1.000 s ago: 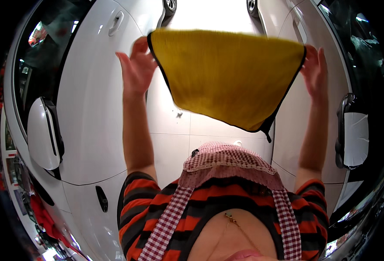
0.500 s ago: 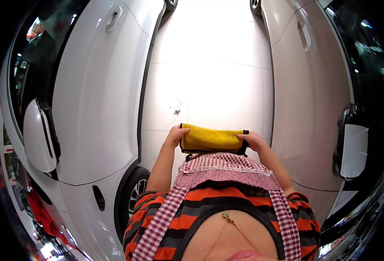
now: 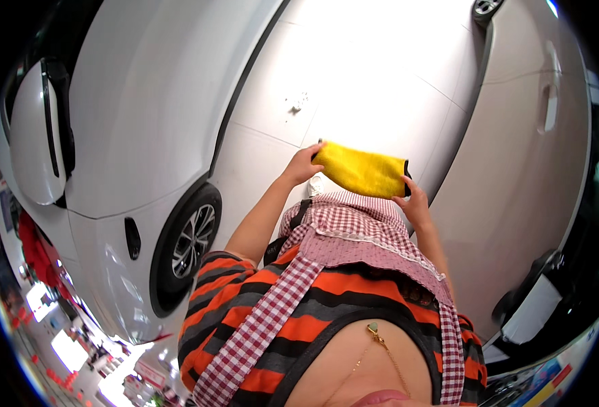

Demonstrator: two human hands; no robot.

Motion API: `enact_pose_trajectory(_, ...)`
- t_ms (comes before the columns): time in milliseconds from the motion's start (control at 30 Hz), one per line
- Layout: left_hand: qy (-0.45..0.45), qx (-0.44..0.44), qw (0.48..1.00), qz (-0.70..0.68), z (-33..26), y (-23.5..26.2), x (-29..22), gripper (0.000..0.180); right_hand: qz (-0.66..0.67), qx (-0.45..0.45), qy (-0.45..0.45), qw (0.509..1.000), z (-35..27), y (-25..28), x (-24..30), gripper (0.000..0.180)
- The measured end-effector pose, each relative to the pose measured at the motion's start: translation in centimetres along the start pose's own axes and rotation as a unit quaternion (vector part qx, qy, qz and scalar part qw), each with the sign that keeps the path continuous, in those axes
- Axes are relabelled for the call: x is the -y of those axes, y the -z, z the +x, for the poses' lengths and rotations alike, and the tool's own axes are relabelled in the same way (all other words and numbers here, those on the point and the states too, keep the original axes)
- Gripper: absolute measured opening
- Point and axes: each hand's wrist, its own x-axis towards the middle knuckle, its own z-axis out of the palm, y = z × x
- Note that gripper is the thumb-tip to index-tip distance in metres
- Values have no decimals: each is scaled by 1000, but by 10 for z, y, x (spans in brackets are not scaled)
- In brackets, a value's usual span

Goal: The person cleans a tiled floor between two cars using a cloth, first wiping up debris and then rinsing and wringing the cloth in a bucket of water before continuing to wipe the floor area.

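A folded yellow cloth [image 3: 362,171] with a dark edge is held between both hands, just above my red-and-white checked apron [image 3: 353,234]. My left hand [image 3: 304,165] grips its left end. My right hand [image 3: 411,201] grips its lower right corner. I wear an orange and dark striped top under the apron. The cloth hangs over a pale tiled floor [image 3: 353,74] between two parked cars.
A white car [image 3: 136,122] stands on my left, with a side mirror [image 3: 35,136] and a front wheel [image 3: 189,244]. A second pale car [image 3: 523,169] is on my right, with a door handle [image 3: 550,105] and a mirror [image 3: 530,312].
The cloth was spread wide and held high a second ago. It has since been folded small and brought down close to my apron. The view has tilted and shifted.
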Motion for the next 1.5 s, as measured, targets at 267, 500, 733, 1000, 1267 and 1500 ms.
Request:
enact_pose_trajectory(267,104,50,961,252,-17,3,31,25,-132,32,-65,989,-10,-24,-3,29)
enact_pose_trajectory(500,20,-84,986,146,0,-8,-52,31,180,11,-219,959,14,-32,-2,35)
enact_pose_trajectory(733,-221,176,952,117,-29,-64,-104,38,610,54,-273,742,40,-49,34,34)
enact_pose_trajectory(1000,-26,190,959,208,44,22,4,38,332,-158,-321,873,69,-53,51,40)
enact_pose_trajectory(1267,122,352,824,427,70,5,16,36,272,-228,-383,853,68,40,-49,35)
enact_pose_trajectory(1500,213,323,832,397,24,11,22,36,76,-249,-341,903,69,56,-89,55)
